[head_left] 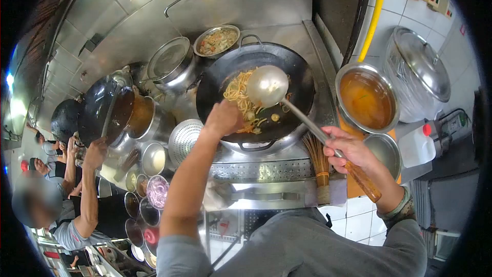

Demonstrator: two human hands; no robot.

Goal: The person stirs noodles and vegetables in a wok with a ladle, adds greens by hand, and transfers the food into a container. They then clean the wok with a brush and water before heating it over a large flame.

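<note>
A large black wok (214,83) sits on the stove, with noodles (237,90) and small bits of food in its middle. My right hand (348,149) is closed around the long handle of a metal ladle (267,86), near its wooden end. The ladle's round bowl hangs over the noodles and covers part of them. My left hand (224,118) is over the wok's near left side, close to the noodles. Its fingers are curled together, and whatever they may hold is hidden.
A bowl of orange-brown liquid (365,97) stands right of the wok, beside a lidded pot (423,66). A bristle brush (318,156) rests at the stove's front. Left are a perforated strainer (184,141) and several ingredient bowls. A co-worker (87,215) handles another wok (97,105).
</note>
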